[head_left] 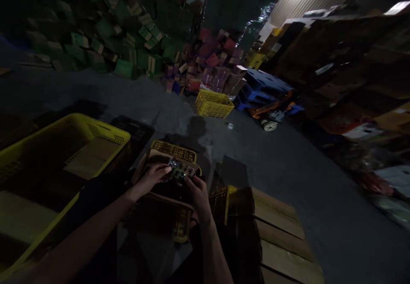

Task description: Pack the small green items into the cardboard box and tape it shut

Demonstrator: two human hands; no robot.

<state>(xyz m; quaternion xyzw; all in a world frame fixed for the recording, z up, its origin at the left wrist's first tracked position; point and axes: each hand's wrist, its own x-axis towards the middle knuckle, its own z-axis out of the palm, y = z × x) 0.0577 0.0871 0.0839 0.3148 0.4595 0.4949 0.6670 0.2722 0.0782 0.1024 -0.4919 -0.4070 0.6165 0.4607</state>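
Observation:
Between my two hands is a small shiny clear plastic packet (179, 171) with dark and greenish bits in it; its exact kind is too dim to make out. The fingers of my left hand (155, 176) pinch its left end. At the right end, my right hand (197, 188) grips it with thumb and fingers. Just below lies an open cardboard box (156, 153) with a dark inside whose contents I cannot make out. It rests on a yellow plastic crate (174, 148) in front of me.
A large yellow crate (123, 135) with cardboard inside stands at left. Cardboard boxes (282, 228) are stacked at lower right. Farther off are another yellow crate (214, 104), blue pallets (265, 81), a pallet jack (270, 115) and a heap of green boxes (124, 67).

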